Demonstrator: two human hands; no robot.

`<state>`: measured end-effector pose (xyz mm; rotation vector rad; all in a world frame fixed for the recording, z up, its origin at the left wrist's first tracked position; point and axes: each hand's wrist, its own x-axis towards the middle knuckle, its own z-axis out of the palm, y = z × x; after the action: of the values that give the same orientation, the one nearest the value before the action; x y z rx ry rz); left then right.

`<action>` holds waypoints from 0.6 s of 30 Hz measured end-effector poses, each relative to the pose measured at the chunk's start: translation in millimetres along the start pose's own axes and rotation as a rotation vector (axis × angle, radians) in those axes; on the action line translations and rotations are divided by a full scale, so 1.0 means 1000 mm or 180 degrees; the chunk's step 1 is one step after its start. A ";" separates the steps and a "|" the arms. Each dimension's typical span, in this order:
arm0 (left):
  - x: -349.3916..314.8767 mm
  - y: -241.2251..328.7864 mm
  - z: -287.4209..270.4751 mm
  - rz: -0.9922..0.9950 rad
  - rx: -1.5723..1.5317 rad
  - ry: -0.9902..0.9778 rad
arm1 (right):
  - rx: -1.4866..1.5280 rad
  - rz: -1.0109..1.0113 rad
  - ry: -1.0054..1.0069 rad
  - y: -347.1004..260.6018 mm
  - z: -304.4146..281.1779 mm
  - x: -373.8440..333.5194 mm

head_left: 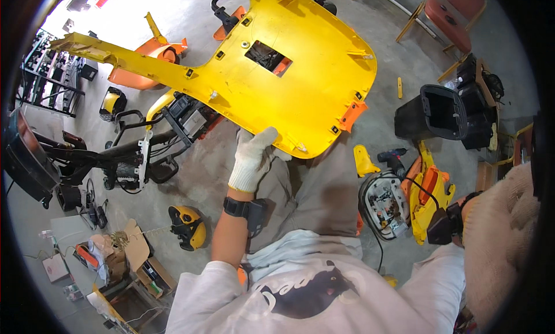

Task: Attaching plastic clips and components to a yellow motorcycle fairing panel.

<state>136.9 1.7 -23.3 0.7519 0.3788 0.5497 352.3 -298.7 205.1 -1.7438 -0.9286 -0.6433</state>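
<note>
A large yellow plastic body panel [324,62] is tilted up before me, with a rectangular cutout, a long arm reaching left and a small orange piece [352,115] at its right edge. My left hand [254,154], in a white knit glove, grips the panel's near edge, thumb on top and the other fingers mostly hidden beneath. My right hand [503,241] is raised very close to the camera at the right rim. It shows as a large blurred gloved shape, and its fingers cannot be made out. Black bands circle both wrists.
A partly stripped scooter frame [121,154] stands left, under the panel. Orange shells [136,74] lie behind it. Right are a black bin [430,112], a red chair [451,16], a drill [393,156] and a grey housing [384,204]. A yellow-black helmet-like part [188,228] and cardboard boxes [144,259] lie lower left.
</note>
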 end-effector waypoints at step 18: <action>-0.004 0.002 -0.004 -0.0027 -0.0058 0.0058 | 0.2031 0.3240 -0.0550 0.062 0.156 -0.119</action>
<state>131.2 2.8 -23.9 0.7280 0.3933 0.5516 336.0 -197.6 26.3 -1.4270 -0.2017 0.4351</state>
